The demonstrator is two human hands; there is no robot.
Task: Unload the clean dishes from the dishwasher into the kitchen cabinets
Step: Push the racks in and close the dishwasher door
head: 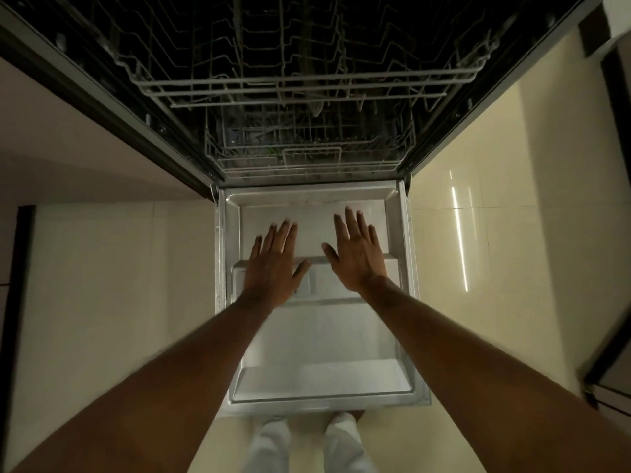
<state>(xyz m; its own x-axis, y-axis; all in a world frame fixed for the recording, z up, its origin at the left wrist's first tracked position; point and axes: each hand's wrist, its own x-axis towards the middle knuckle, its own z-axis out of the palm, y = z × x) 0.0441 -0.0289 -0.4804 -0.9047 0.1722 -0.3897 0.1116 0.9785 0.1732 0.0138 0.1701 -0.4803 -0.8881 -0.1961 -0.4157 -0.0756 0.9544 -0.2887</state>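
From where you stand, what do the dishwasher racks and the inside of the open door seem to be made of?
The upper rack and lower rack look like thin metal wire with a pale grey coating: slim bent rods in a grid, dull surface. The inner door panel looks like brushed stainless steel, pale and softly reflective with pressed ridges, though light-coloured plastic cannot be ruled out.

We count two bare hands, the left hand and right hand, two grey wire racks, an upper rack and lower rack, and one lowered steel-lined dishwasher door.
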